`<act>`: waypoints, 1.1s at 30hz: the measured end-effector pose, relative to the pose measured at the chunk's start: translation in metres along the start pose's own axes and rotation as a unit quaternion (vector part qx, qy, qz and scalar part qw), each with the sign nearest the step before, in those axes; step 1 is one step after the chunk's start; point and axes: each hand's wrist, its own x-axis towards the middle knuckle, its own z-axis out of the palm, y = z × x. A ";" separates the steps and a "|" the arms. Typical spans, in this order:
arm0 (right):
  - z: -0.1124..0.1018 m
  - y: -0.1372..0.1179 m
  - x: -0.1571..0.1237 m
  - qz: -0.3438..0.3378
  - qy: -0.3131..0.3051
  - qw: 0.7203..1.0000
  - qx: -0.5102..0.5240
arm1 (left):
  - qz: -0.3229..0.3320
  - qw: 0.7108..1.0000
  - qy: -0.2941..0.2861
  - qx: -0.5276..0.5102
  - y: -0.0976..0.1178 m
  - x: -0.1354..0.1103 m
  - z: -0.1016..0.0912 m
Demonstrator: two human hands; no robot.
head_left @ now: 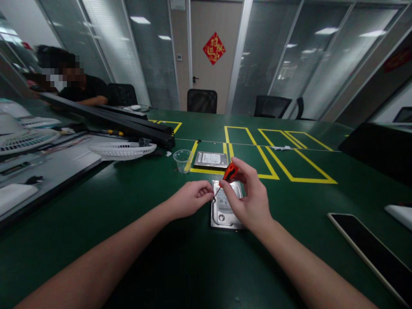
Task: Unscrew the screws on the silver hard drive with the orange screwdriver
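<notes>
A silver hard drive [222, 217] lies flat on the green table in front of me. My right hand [252, 193] grips a screwdriver [230, 172] with an orange and black handle. Its thin shaft slants down and left toward the drive's left edge. At that edge my left hand [192, 198] has its fingers curled together near the screwdriver's tip; whether they pinch something small there is hidden. Just beyond, a second hard drive [210, 159] rests within a yellow tape outline, and a clear plastic cup [183, 161] stands to its left.
White fan grilles [122, 150], long black bars [128, 122] and a grey panel [71, 163] crowd the left side. At right lies a dark-faced, pale-edged slab [370, 253]. Yellow tape rectangles [313, 180] mark the table. A person [83, 88] sits at the far left.
</notes>
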 end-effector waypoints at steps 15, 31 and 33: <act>0.002 -0.002 0.002 0.037 -0.032 0.997 0.055 | 0.023 0.999 0.008 0.027 0.006 0.000 -0.001; 0.004 0.000 0.003 0.048 -0.033 0.998 0.037 | 0.083 0.994 -0.058 0.040 0.004 -0.004 -0.006; 0.004 0.000 0.004 0.048 -0.030 0.998 0.029 | 0.096 0.992 -0.068 0.051 0.005 -0.005 -0.008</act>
